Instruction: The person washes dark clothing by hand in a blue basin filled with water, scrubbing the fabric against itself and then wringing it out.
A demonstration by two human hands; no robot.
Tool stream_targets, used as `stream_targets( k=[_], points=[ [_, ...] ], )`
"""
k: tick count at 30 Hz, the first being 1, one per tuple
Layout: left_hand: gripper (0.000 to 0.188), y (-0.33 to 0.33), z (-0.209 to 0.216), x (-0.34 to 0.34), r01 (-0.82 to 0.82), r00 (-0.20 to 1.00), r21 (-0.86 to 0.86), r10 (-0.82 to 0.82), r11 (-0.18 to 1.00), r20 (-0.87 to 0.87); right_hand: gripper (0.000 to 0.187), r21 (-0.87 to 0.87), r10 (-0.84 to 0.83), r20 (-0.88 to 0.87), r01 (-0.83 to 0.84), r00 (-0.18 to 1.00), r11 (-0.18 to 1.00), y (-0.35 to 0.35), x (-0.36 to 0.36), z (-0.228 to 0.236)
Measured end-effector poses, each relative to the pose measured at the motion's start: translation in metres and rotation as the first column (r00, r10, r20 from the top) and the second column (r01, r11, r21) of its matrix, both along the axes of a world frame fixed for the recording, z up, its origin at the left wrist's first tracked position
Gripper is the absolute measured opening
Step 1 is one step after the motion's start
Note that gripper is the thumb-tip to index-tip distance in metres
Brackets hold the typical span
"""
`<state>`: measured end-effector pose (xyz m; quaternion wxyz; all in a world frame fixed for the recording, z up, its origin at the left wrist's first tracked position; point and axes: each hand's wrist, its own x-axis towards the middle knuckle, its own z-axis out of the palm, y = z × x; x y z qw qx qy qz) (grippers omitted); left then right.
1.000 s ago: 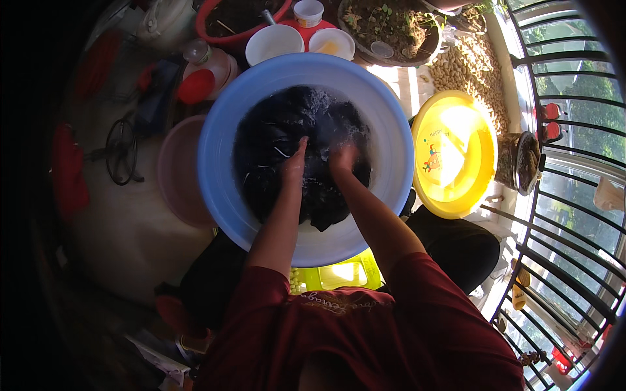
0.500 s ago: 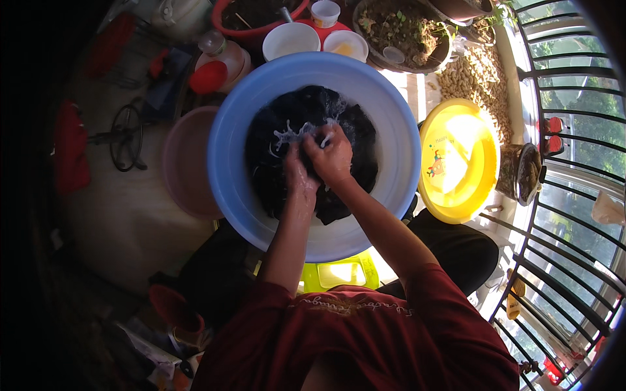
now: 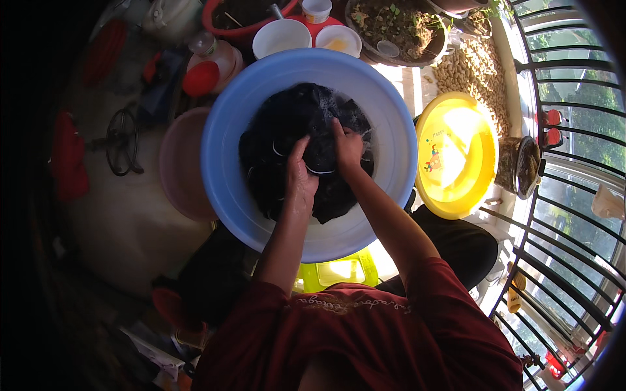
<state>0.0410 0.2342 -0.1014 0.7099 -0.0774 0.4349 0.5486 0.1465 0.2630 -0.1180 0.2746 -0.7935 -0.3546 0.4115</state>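
Inside a large blue basin (image 3: pixel 218 189) in front of me lies a soaked dark garment (image 3: pixel 274 120) with thin white trim lines and a little foam on it. My left hand (image 3: pixel 300 177) is on the near left part of the cloth, thumb stretched up along it. My right hand (image 3: pixel 349 148) grips the cloth on the right, thumb on top and fingers curled into it. A dark fold with a curved white line spans the gap between the two hands. The undersides of both hands are hidden by the wet cloth.
A yellow basin (image 3: pixel 427 186) stands to the right, a pinkish basin (image 3: pixel 176 176) to the left. Beyond the rim are a white bowl (image 3: pixel 282 38), a smaller dish (image 3: pixel 339 40) and a soil-filled planter (image 3: pixel 398 32). Peanuts (image 3: pixel 473 75) lie near the barred window (image 3: pixel 574 85).
My hands were close together, rubbing the cloth with splashing suds. Now they are apart, the right one farther right, with cloth spread between them and the splash gone.
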Motion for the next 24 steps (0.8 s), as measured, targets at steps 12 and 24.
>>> stream_targets(
  k=[12, 24],
  points=[
    [0.042, 0.032, -0.071, -0.019, 0.212, 0.866, -0.298, -0.320, 0.931, -0.385, 0.046, 0.041, -0.224, -0.299, 0.247, 0.928, 0.968, 0.001, -0.008, -0.007],
    [0.038, 0.004, 0.027, -0.004, 0.019, 0.994, -0.079, -0.010, 0.997, 0.106, 0.034, 0.181, 0.156, 0.076, -0.168, 0.985, 0.969, 0.011, -0.025, 0.040]
  ],
)
